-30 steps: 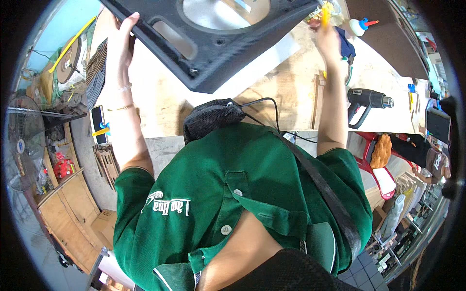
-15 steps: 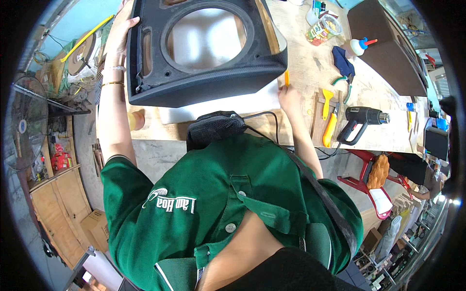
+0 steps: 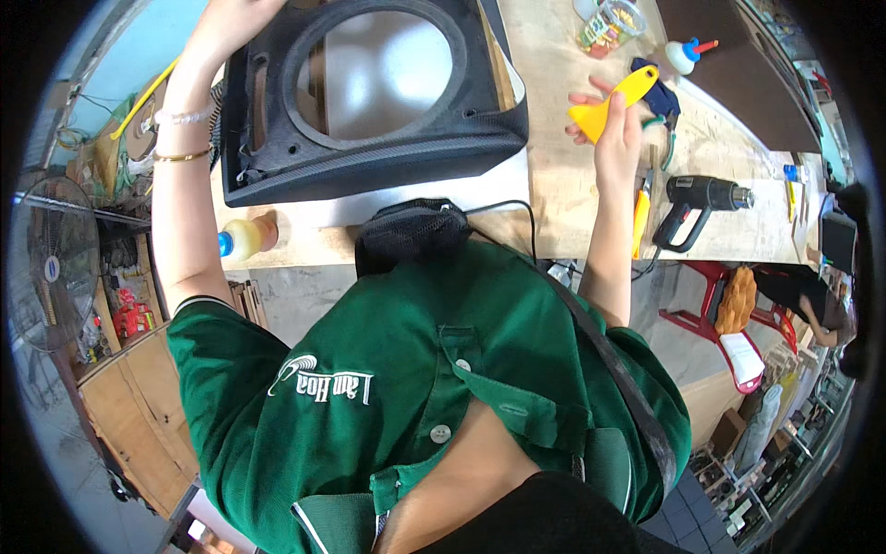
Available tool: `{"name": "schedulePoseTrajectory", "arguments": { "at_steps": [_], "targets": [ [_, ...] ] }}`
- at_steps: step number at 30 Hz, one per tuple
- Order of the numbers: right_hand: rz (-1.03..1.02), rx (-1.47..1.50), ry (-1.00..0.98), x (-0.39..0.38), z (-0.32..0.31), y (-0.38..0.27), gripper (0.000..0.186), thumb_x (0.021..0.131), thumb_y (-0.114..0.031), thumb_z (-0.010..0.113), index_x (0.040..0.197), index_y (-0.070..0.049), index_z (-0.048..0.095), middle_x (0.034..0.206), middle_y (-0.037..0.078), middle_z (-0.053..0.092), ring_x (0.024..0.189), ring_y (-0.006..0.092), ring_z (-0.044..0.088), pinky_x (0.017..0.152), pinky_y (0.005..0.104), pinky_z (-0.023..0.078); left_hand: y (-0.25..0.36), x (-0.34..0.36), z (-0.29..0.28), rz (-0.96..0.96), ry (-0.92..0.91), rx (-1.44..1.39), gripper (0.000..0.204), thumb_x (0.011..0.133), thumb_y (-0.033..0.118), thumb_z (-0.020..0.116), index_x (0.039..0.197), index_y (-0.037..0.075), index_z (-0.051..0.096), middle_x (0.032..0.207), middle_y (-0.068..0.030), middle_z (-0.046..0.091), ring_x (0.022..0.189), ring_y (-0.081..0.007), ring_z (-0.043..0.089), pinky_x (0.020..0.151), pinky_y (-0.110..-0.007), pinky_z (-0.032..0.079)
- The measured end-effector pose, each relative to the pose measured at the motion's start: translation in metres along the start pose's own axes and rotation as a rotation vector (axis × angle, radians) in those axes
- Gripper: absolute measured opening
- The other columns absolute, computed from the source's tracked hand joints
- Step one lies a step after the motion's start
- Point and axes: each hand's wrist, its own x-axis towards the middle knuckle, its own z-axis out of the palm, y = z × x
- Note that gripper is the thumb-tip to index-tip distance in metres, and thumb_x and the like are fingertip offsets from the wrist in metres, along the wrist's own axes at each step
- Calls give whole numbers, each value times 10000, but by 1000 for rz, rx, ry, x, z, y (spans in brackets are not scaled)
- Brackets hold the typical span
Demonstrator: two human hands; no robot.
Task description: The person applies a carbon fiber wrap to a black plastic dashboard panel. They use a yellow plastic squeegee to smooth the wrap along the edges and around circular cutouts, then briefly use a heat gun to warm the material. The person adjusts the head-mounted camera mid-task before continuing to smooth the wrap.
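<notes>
A black speaker cabinet (image 3: 369,162) with a round opening lies on a white sheet (image 3: 512,180) on the wooden bench. My left hand (image 3: 226,23) reaches its upper left edge; the fingertips are cut off or hidden. My right hand (image 3: 609,125), right of the cabinet, holds a yellow plastic scraper (image 3: 637,83). Behind it lie dark blue cloth (image 3: 669,92) and green-handled pliers (image 3: 660,125). A yellow-handled cutter (image 3: 640,222) lies near my wrist. A bottle (image 3: 245,238) stands below the cabinet's left corner. A black mesh bag (image 3: 406,235) is against my front.
Right on the bench are a heat gun (image 3: 697,203), a squeeze bottle (image 3: 683,55), a plastic container (image 3: 604,28) and a brown panel (image 3: 748,65). A red chair (image 3: 701,286) and another person (image 3: 812,309) are at right. A fan (image 3: 55,258) stands at left.
The cabinet has come down from its tilted position and shifted left. My left hand has slid up its edge. My right hand has moved, now showing the yellow scraper up beside the blue cloth.
</notes>
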Motion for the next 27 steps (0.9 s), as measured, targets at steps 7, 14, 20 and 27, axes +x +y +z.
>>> {"name": "schedulePoseTrajectory", "arguments": {
  "at_steps": [7,14,20,27],
  "targets": [
    [46,56,-138,-32,14,-17,293,1018,-251,564,1046,32,631,953,140,701,676,167,669,629,279,542,169,-7,-1,576,-299,-97,519,862,123,640,1365,55,526,1444,-226,460,1319,-372,463,1100,-454,367],
    [-5,159,-144,-42,14,-26,175,935,-128,686,1007,15,616,795,81,658,612,130,631,575,247,512,175,-1,10,696,-201,-42,371,816,106,665,1183,50,645,1261,-125,602,1166,-328,556,1003,-405,446],
    [-39,415,-208,-30,28,-39,156,883,-93,738,927,-34,601,739,37,634,537,85,564,487,199,432,173,8,26,804,-70,-85,231,772,114,658,989,37,682,1022,-75,651,989,-268,602,864,-365,478],
    [-67,357,-410,-8,52,-35,253,858,-209,775,839,-72,564,710,-11,561,538,39,495,450,176,376,168,4,28,859,-186,25,179,809,47,634,973,-24,622,1127,-163,656,1181,-336,606,1051,-508,461]
  ]
}}
